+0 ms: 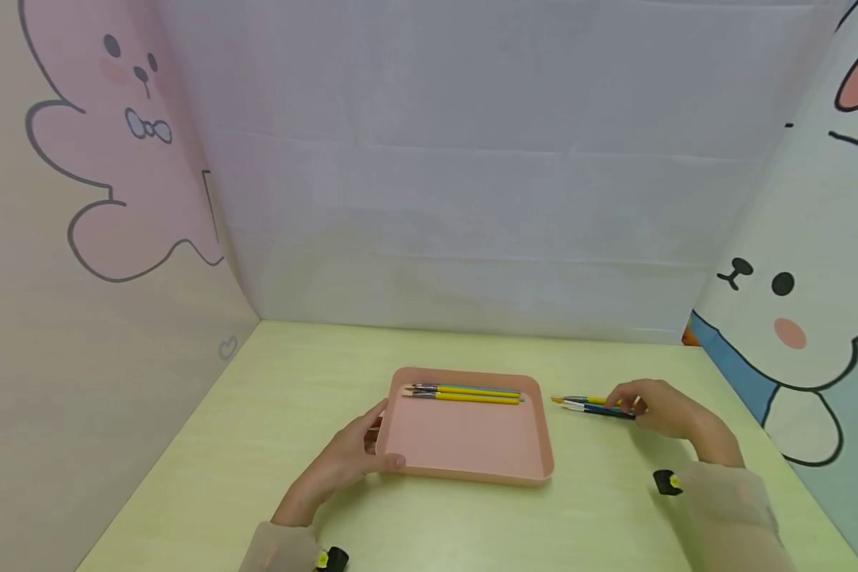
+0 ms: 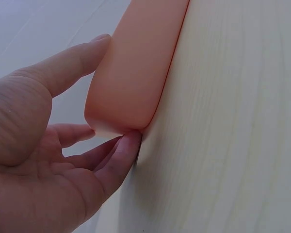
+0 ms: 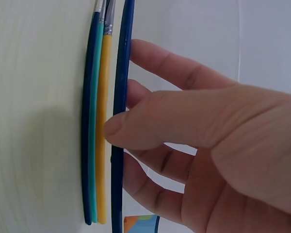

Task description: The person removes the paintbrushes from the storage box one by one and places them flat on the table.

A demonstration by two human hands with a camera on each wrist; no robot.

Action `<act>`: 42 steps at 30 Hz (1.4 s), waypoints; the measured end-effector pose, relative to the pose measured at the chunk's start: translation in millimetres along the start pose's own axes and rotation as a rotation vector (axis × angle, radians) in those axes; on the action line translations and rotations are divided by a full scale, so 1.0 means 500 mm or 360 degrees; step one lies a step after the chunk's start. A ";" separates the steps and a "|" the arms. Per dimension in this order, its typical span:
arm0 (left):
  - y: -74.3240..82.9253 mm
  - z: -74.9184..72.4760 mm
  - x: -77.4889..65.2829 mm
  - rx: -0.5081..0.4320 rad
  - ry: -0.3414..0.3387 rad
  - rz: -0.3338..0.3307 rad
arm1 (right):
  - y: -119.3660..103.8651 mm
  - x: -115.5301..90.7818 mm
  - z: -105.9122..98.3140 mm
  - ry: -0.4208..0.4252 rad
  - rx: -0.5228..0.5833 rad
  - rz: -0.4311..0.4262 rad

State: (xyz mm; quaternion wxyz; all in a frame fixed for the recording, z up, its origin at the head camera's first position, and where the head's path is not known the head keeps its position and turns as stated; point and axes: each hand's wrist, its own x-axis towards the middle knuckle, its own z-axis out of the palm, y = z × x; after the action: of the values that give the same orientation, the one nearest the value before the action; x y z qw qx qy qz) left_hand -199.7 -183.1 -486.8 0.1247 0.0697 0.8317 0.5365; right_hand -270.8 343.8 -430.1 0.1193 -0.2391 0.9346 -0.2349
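My left hand (image 1: 345, 454) grips the near left corner of a pink tray (image 1: 465, 475). In the left wrist view its thumb lies along one side of the tray wall (image 2: 136, 68) while the fingertips touch the corner's lower edge. Inside the tray, toward the far side, lie several paintbrushes (image 1: 479, 400), mostly yellow-handled. To the right of the tray, my right hand (image 1: 663, 411) pinches a dark blue paintbrush (image 3: 120, 87) between thumb and fingers. Close beside that brush are a yellow paintbrush (image 3: 103, 121), a teal paintbrush (image 3: 93, 145) and another dark blue paintbrush (image 3: 87, 121), side by side on the table.
The pale wooden table (image 1: 272, 389) is bounded by a white cloth wall (image 1: 457, 199) behind. Cartoon-printed panels stand at the left (image 1: 114, 349) and right (image 1: 808, 318). Bare tabletop lies between the tray and my right hand's brushes.
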 end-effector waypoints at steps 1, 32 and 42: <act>0.000 0.000 -0.001 0.0001 0.0002 -0.0001 | 0.003 0.001 0.001 0.0002 -0.0004 -0.0004; 0.012 0.001 -0.006 -0.0035 0.0009 -0.0024 | 0.048 0.013 0.025 0.0101 -0.0122 0.0113; 0.008 0.002 -0.003 -0.0017 0.0024 -0.0046 | 0.050 0.018 0.026 0.0161 -0.0144 0.0121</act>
State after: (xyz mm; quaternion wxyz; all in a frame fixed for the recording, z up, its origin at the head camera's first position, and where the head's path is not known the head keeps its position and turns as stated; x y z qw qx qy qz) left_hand -197.9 -180.8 -483.3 0.1265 0.0531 0.8306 0.5398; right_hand -284.3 353.8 -454.7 0.0700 -0.1964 0.9575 -0.1995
